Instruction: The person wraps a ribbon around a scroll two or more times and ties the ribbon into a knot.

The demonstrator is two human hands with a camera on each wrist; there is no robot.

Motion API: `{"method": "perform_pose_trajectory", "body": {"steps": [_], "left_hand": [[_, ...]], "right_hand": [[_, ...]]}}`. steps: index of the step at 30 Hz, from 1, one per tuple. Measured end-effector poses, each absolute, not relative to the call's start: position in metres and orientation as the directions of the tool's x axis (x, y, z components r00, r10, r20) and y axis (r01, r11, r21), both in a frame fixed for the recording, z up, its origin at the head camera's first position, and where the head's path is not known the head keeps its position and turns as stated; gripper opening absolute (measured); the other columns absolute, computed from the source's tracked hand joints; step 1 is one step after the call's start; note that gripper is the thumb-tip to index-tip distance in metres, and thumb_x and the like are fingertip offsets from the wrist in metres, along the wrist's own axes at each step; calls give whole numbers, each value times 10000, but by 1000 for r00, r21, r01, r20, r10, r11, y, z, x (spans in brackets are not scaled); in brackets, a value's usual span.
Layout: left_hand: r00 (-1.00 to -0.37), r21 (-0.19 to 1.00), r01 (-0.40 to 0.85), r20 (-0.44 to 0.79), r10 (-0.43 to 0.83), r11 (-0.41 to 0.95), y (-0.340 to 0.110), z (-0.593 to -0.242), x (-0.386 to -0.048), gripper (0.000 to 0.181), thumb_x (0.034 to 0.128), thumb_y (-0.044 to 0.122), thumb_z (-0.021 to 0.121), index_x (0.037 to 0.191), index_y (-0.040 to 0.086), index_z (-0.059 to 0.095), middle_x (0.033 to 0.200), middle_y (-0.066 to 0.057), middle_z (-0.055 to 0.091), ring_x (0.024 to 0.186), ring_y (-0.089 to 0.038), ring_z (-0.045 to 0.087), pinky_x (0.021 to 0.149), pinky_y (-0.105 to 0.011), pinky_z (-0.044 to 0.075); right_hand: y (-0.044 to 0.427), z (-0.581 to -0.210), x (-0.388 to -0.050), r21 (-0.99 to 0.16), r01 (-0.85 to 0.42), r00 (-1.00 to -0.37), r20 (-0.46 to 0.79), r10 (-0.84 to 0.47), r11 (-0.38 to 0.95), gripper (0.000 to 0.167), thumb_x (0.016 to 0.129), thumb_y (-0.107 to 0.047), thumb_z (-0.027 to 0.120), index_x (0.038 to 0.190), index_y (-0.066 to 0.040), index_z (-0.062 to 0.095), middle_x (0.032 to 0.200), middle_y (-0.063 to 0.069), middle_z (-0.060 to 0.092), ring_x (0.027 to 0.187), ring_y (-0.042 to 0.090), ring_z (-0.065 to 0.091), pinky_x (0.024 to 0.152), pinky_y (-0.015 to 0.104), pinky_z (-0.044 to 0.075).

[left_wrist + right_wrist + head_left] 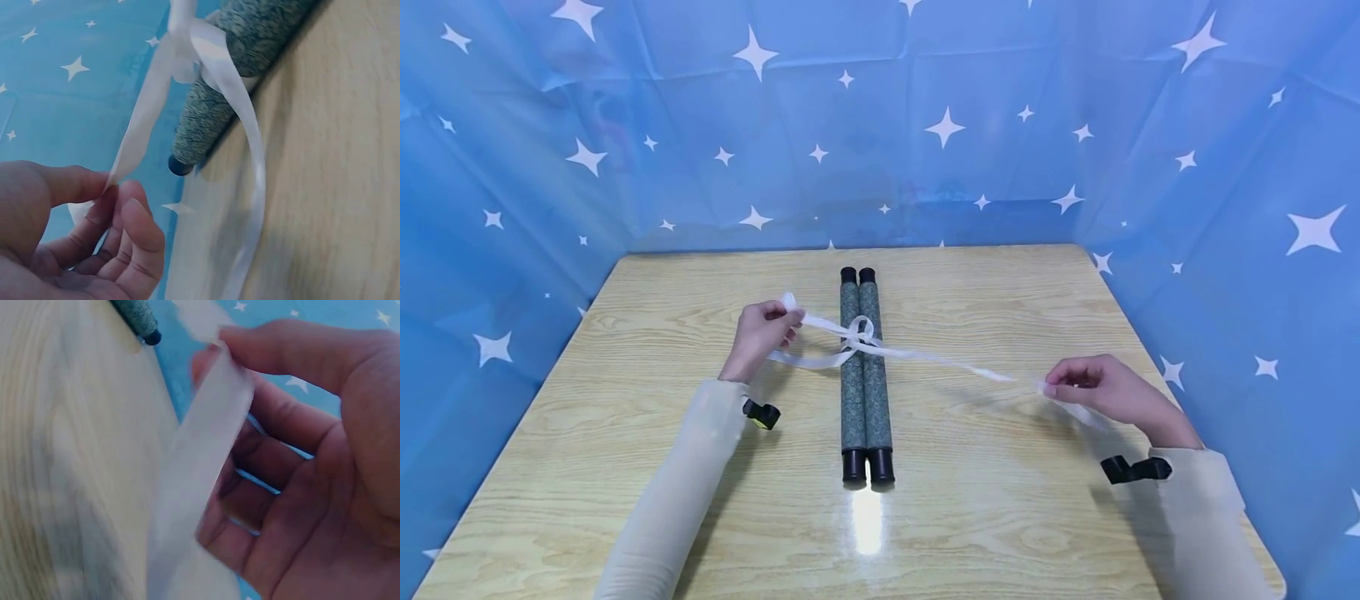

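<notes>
A scroll [852, 400] with two parallel rolls, mottled grey-green with black end caps, lies lengthwise on the table. White ribbon [917, 356] is tied across it, with a small loop standing at the crossing. Left of the scroll, my left hand [763, 333] pinches one stretch of ribbon between thumb and fingers; another strand [258, 169] curves down beside it in the left wrist view. My right hand [1101, 387], far to the right, pinches the ribbon's other side. A tail of ribbon [194, 456] hangs below its fingertips, blurred in the right wrist view.
The pale wood-grain table [985, 517] carries the scroll near its middle. A blue cloth [880, 167] with white stars stands behind the table and along both sides. Black straps [1135, 469] with small devices sit on both wrists.
</notes>
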State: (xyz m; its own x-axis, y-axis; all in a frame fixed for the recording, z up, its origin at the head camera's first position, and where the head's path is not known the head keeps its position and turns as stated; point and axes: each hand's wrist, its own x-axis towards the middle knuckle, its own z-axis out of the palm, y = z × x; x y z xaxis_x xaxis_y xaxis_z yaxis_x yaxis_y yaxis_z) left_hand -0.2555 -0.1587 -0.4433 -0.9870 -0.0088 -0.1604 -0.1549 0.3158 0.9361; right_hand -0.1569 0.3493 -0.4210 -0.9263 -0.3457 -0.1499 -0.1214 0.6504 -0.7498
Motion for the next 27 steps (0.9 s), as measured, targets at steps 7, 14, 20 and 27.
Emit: {"method": "perform_pose_trajectory", "body": {"steps": [7,14,20,27], "left_hand": [[-981,908,-191,-194,-30,373,-160,-451,-252,271,1004,286,669,1078,28,630,980,-213,690,702,-230,654,637,-323,568],[-994,853,-91,-46,-99,514,-163,-440,-248,533,980,366,691,1382,48,546,1234,-159,613,953,-303,639,744,-351,527],[-988,824,151,135,69,547,-155,-426,-246,356,967,286,730,1254,87,664,1227,-136,663,904,-254,634,692,-356,527],[-929,801,332,187,318,498,-137,-425,-241,200,953,158,748,1145,101,734,1133,-85,700,848,-214,645,659,-300,511]], "right_hand": [[353,-426,-162,-734,-183,-860,-202,-468,654,132,1010,-177,660,1078,-102,746,987,77,740,781,113,610,680,255,493],[334,-415,-172,-672,-161,-908,-186,-375,723,202,1015,-283,662,1117,-130,745,1028,14,737,856,118,618,735,258,496],[306,-412,-193,-674,-145,-931,-156,-331,725,338,1022,-409,634,1203,-135,715,1078,36,723,954,244,651,787,310,512],[264,-420,-222,-736,-163,-937,-94,-337,657,370,1025,-407,627,1250,-120,691,1104,103,707,974,378,639,762,342,528]]}}
